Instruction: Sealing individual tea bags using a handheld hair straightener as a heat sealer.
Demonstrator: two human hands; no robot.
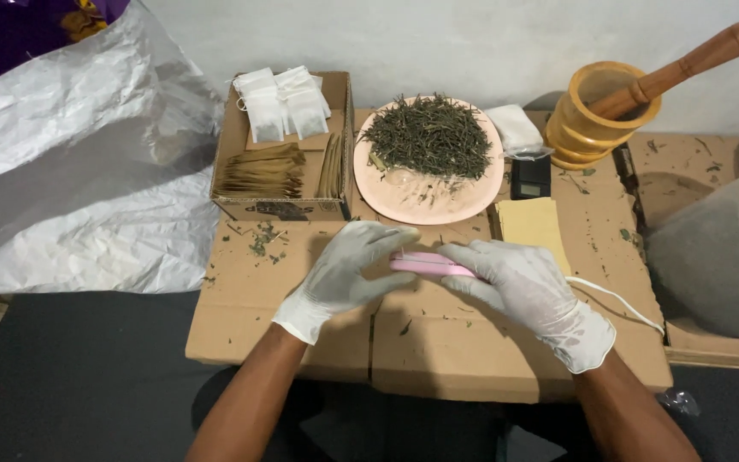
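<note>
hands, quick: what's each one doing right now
Left hand: gloved, closed on the slim pink corded device.
Right hand: gloved, holding the same device's other end.

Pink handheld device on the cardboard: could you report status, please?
Left gloved hand and right gloved hand both grip slim pink corded device. Pink plate of dried leaves just beyond. Nothing between.

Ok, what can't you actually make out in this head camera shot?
- Pink device: mostly covered by the left hand and right hand.
- White cord: its far end is hidden behind the grey tub.
- Grey tub: cut off by the right edge.
- Small black gadget: screen too small.
</note>
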